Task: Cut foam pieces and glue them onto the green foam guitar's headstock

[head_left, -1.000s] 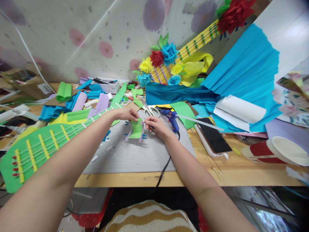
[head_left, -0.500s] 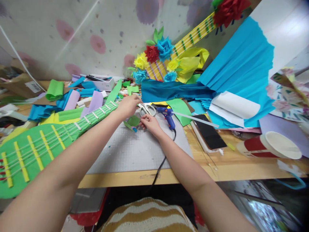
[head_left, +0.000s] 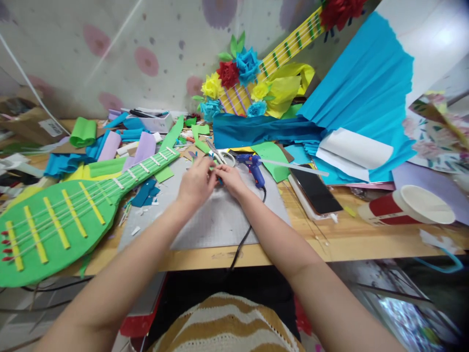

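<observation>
Over the grey cutting mat [head_left: 205, 230], my left hand [head_left: 198, 182] and my right hand [head_left: 230, 180] meet, fingertips pinched together. A small green paper piece [head_left: 212, 168] with a bit of blue shows between them, mostly hidden by the fingers. Just behind the hands lie white-handled scissors [head_left: 227, 157], touched by neither hand. A blue glue gun [head_left: 253, 168] rests right of my right hand, its clear glue stick pointing right and its black cord running to the table's front edge. To the left lies a green paper guitar [head_left: 69, 220] with yellow strips and white strings.
A yellow guitar with paper flowers [head_left: 234, 98] leans at the back wall. Blue crepe paper [head_left: 359, 98] spreads at right. A phone [head_left: 315, 189] and a paper cup [head_left: 395, 208] stand nearer. Paper rolls [head_left: 83, 132], scraps [head_left: 145, 191] and a pen box [head_left: 157, 122] crowd the left.
My left hand has drawn back from beside the scissors and come to my right hand. Its fingers now close at the small green piece, which my right hand was holding. The scissors lie uncovered.
</observation>
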`<state>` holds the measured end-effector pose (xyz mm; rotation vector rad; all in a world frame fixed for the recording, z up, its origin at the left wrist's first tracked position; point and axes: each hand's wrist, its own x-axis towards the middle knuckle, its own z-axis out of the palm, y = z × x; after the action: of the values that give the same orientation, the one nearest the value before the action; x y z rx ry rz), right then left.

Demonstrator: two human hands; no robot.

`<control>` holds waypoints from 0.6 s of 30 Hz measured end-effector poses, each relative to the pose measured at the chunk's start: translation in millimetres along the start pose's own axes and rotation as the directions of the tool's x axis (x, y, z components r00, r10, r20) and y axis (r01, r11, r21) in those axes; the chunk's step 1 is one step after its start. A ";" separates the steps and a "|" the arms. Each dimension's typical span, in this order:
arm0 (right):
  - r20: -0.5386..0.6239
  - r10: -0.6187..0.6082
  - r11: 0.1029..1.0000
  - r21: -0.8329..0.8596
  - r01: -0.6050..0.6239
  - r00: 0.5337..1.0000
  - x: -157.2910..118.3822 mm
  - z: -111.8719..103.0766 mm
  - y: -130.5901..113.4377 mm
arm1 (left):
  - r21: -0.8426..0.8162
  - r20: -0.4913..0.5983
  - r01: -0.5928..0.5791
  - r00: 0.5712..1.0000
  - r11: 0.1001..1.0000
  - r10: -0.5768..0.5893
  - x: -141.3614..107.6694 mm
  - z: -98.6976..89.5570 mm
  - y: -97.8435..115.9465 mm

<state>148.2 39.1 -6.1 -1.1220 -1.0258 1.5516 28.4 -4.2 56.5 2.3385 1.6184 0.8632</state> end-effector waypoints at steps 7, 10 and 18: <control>-0.110 -0.077 0.981 -0.184 0.056 0.991 3.0 -2.4 1.8 | -0.066 -0.143 0.042 0.988 0.997 -0.052 -33.7 65.3 -11.3; -0.129 -0.120 0.974 -0.210 0.091 0.984 4.0 -3.3 2.5 | 0.000 -0.194 -0.042 0.980 0.999 0.041 -24.4 63.5 -15.4; -0.166 -0.256 0.857 -0.494 0.144 0.952 9.5 -7.9 15.5 | 0.190 -0.389 -0.063 0.911 0.980 0.135 8.9 28.0 -38.9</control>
<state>151.2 45.8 -24.5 -1.4362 -1.3619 0.9937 14.7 24.3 19.4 2.5031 1.7979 1.3516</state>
